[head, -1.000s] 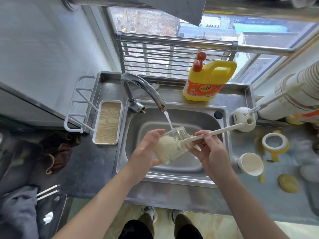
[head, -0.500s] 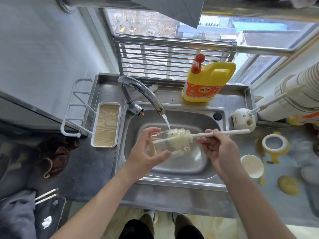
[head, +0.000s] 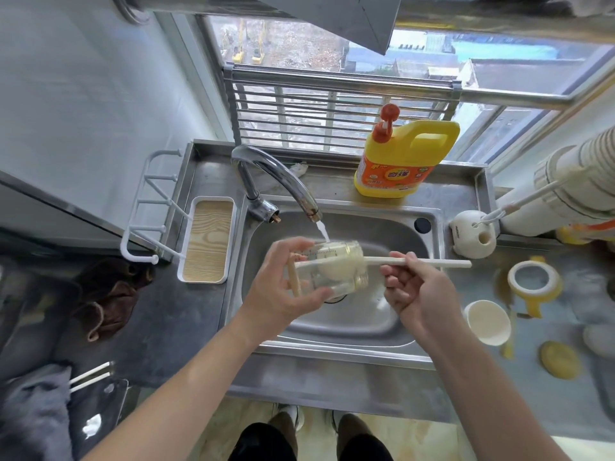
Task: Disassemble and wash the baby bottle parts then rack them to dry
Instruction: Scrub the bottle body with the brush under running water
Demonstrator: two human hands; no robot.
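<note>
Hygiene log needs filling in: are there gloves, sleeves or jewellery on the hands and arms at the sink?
No. The left hand and right hand are ungloved, with no rings, watch or wristband visible. The left forearm and right forearm are bare to the frame's bottom edge; no sleeve shows.

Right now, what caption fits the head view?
Left hand holds a clear baby bottle under the running tap; right hand holds a brush inside.
</note>
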